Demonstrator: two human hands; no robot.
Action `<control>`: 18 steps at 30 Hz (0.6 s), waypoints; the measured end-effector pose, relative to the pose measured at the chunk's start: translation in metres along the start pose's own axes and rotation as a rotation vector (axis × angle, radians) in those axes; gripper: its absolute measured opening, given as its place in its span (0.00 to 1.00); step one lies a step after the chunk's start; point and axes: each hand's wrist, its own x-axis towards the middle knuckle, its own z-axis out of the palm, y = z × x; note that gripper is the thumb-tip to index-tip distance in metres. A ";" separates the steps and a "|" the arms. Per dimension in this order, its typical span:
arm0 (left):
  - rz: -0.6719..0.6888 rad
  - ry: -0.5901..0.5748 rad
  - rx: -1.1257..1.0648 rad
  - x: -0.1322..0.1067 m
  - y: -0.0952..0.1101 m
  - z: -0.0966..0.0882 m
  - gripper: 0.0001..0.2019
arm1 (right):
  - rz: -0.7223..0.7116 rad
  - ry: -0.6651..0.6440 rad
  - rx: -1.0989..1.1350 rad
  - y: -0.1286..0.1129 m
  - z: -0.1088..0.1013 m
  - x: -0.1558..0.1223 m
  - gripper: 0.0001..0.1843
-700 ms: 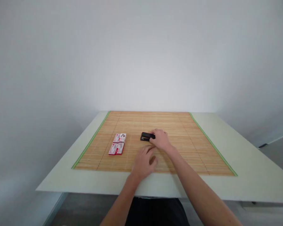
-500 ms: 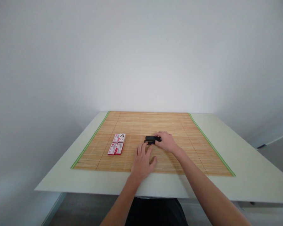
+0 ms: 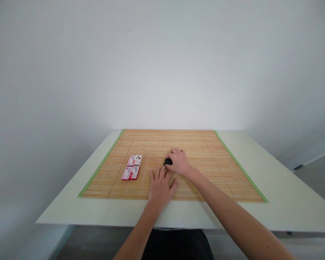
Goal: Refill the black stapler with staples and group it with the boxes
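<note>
A black stapler (image 3: 168, 161) lies on the bamboo mat (image 3: 173, 141), mostly hidden under my right hand (image 3: 178, 161). That hand's fingers wrap around the stapler from its far side, with the thumb on the near side. Just nearer to me, my left hand (image 3: 160, 186) rests on the mat with its fingers spread. The fingertips of my left hand come close to the stapler's near edge; whether they touch it I cannot tell.
Several small red and white boxes (image 3: 134, 172) lie grouped on the mat left of my hands. The mat has green edging and covers the middle of a white table (image 3: 59, 206). A plain white wall (image 3: 168, 72) stands behind the table.
My right hand has slid left along the stapler and now covers most of it. My left hand stays nearly in place. The view has shifted slightly.
</note>
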 end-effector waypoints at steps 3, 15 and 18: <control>-0.002 0.002 -0.049 0.001 -0.001 -0.001 0.27 | 0.019 0.081 -0.012 -0.001 -0.010 -0.004 0.13; -0.058 0.040 -0.133 0.001 0.002 -0.001 0.31 | 0.568 0.457 0.591 0.090 0.019 -0.097 0.29; -0.064 0.036 -0.130 0.001 0.002 0.000 0.32 | 0.560 0.423 0.606 0.096 0.029 -0.105 0.31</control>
